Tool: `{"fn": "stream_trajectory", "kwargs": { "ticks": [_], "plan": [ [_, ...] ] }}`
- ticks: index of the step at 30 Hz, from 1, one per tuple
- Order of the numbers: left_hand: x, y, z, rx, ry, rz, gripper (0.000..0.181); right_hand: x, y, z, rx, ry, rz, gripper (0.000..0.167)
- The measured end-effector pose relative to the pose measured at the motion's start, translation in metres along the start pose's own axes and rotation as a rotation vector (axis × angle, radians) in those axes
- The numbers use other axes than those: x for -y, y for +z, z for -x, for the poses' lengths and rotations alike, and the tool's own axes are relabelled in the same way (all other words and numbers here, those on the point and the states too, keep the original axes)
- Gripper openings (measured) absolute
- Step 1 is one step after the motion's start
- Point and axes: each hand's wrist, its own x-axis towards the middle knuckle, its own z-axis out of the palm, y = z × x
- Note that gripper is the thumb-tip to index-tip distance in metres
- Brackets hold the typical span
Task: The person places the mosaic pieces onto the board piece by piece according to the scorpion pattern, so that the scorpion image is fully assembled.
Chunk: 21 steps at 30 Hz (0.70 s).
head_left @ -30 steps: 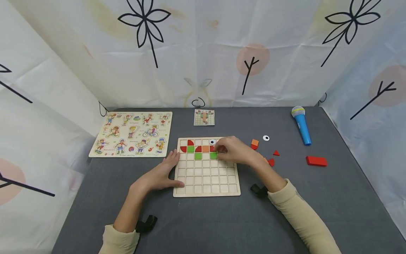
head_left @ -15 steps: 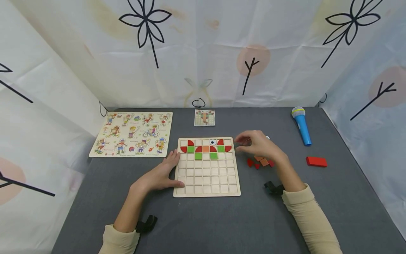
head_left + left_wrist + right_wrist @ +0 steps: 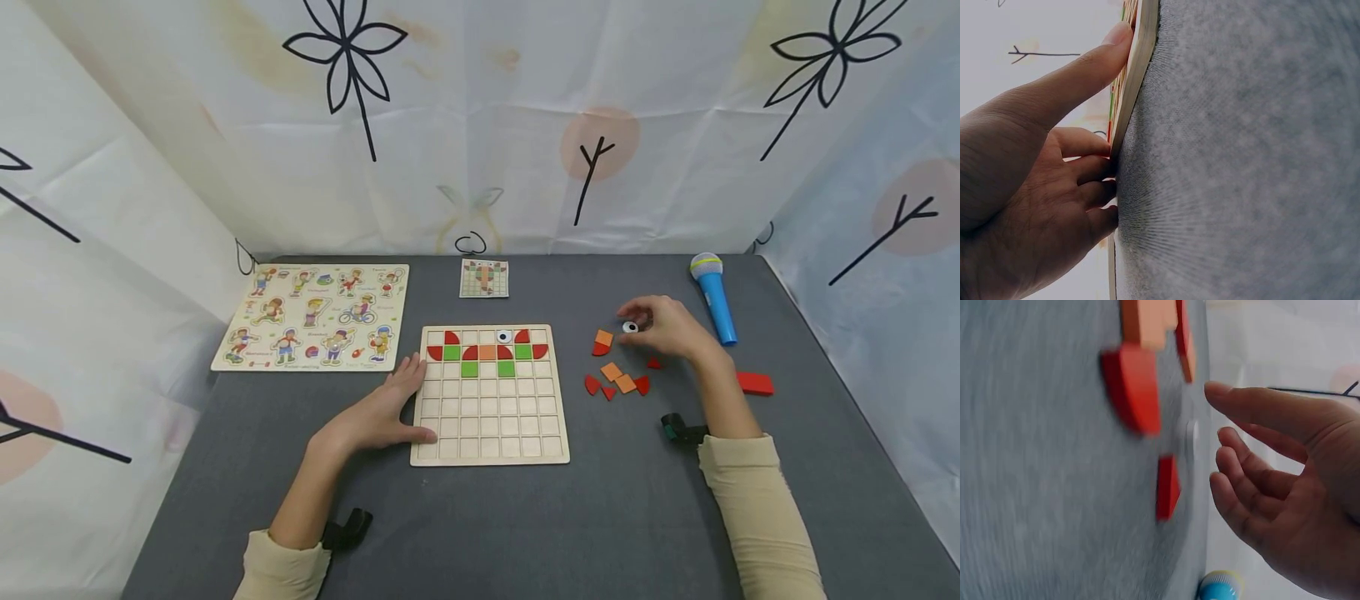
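Note:
A wooden grid board (image 3: 489, 425) lies in the middle of the table, with red, green and orange tiles and one eye disc (image 3: 504, 337) in its upper rows. My left hand (image 3: 372, 414) rests along the board's left side, its thumb on the lower left corner. To the right of the board, my right hand (image 3: 667, 327) reaches over a second white eye disc (image 3: 630, 327), thumb and fingers spread around it. In the right wrist view that disc (image 3: 1192, 439) lies on the table, apart from the fingertips.
Loose orange squares (image 3: 611, 372) and red pieces (image 3: 592, 384) lie right of the board. Further right are a red block (image 3: 755, 383) and a toy microphone (image 3: 715, 300). A pattern card (image 3: 483, 278) and a picture puzzle board (image 3: 311, 318) stand behind.
My right hand has left the board's upper right, where a green and a red tile now show, and moved right to the loose eye disc. The left hand stays put.

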Motion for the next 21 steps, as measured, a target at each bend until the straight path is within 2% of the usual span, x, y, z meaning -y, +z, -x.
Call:
{"fn": "stream_trajectory", "kwargs": {
  "ticks": [4,8,14,21],
  "plan": [
    [0.000,0.000,0.000,0.001,-0.005,0.000,0.121,-0.011,-0.004,-0.002,0.034,0.050,0.002,0.041],
    [0.000,0.000,0.000,0.002,-0.004,0.002,0.121,-0.018,-0.005,-0.006,0.060,0.066,-0.006,0.037],
    [0.001,0.001,-0.001,-0.001,0.008,0.009,0.121,-0.022,-0.004,-0.009,0.051,0.059,0.001,0.029],
    [0.000,0.001,-0.001,-0.001,0.000,0.007,0.121,-0.020,-0.003,-0.008,0.030,0.039,0.045,0.029]
  ]
}}
